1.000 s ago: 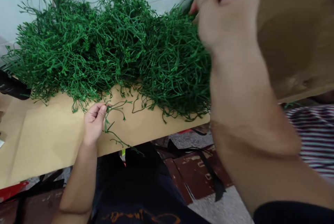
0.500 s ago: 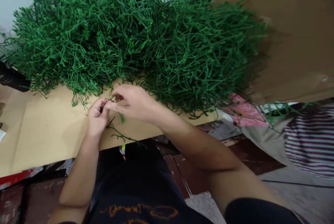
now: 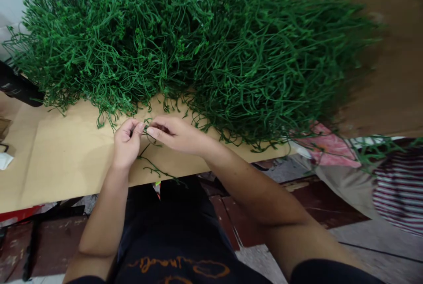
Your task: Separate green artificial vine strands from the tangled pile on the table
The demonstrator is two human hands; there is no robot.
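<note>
I can see the tan tabletop (image 3: 66,156) bearing a big tangled heap of green stems (image 3: 132,46), a loose sprig (image 3: 159,172) by its near edge, and a black cylinder (image 3: 20,85) leftward.

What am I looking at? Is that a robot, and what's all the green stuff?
No robot here! These are a person's own two bare hands. The camera sits on that person's head and looks forward and down, so you see almost what they would see.

The big tangled heap of green stems lies on a flat light-brown surface. One loose stem lies apart from it, near the front edge.

The left hand pinches a little green sprig between thumb and finger. The fingertips of the right hand are right beside it, but it's too small to tell whether they grip it too.
</note>
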